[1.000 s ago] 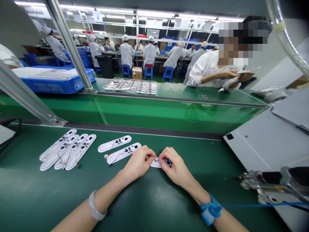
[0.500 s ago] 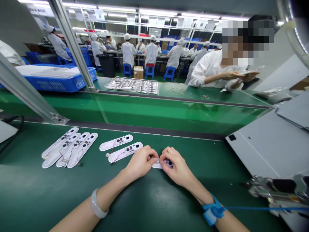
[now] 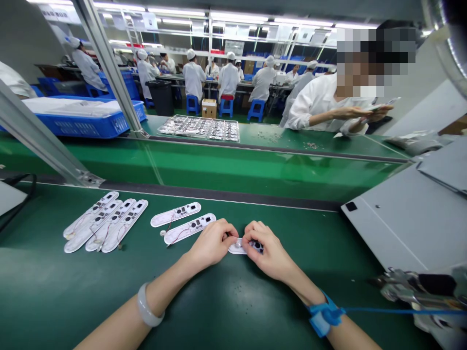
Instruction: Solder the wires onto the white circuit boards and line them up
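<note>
Seven white circuit strips (image 3: 188, 229)

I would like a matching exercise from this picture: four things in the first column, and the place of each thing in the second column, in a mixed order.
Things
1. pale stone bangle
2. blue fabric wrist strap
3. small white oblong strip
4. blue plastic crate

Places
A. on the right wrist
B. between the left hand and the right hand
C. beyond the metal upright, at far left
D. on the left wrist

Pairs: 1-D, 2-A, 3-B, 4-C
</note>
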{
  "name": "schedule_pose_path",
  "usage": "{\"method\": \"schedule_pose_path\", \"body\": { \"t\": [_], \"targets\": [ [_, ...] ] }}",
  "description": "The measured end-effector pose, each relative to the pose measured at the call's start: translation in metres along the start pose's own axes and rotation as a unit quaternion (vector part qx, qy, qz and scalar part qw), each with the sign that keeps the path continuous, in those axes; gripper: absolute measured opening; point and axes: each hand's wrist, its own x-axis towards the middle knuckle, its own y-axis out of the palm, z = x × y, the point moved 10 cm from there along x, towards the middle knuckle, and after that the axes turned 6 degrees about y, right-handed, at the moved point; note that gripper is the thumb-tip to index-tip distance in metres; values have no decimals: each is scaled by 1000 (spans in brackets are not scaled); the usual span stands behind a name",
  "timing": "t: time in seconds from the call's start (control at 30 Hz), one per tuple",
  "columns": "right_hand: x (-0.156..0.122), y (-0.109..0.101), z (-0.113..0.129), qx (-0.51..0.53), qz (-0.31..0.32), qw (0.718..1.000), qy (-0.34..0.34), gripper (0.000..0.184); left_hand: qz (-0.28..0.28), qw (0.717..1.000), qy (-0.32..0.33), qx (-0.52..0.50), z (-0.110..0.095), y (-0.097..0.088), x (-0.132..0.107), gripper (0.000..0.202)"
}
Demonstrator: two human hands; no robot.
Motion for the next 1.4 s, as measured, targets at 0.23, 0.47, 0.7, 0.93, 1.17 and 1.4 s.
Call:
{"method": "schedule_pose_path", "body": {
  "t": [0.23, 0.47, 0.7, 0.93, 1.17, 1.4],
  "targets": [
    [2, -1, 1, -15, -2, 1000, 7, 12, 3, 1000, -2, -12, 2, 2, 1, 14],
    [0, -1, 4, -26, -2, 1000, -3, 13, -2, 1000, -2, 16, 0, 1, 2, 14],
    [1, 0, 4, -23, 5, 1000, -3, 11, 14, 999, -23, 17, 1, 1, 1, 10],
    [2, 3, 0, -27, 18, 999, 27, 10, 39, 998, -43, 18, 1, 6, 0, 11],
    [5, 3, -2, -27, 14, 999, 45, 10, 44, 997, -59, 34, 1, 7, 3, 17],
    [10, 5, -6, -26, 37, 995, 83, 12, 69, 994, -80, 16, 7, 11, 8, 21]
  ]
}}
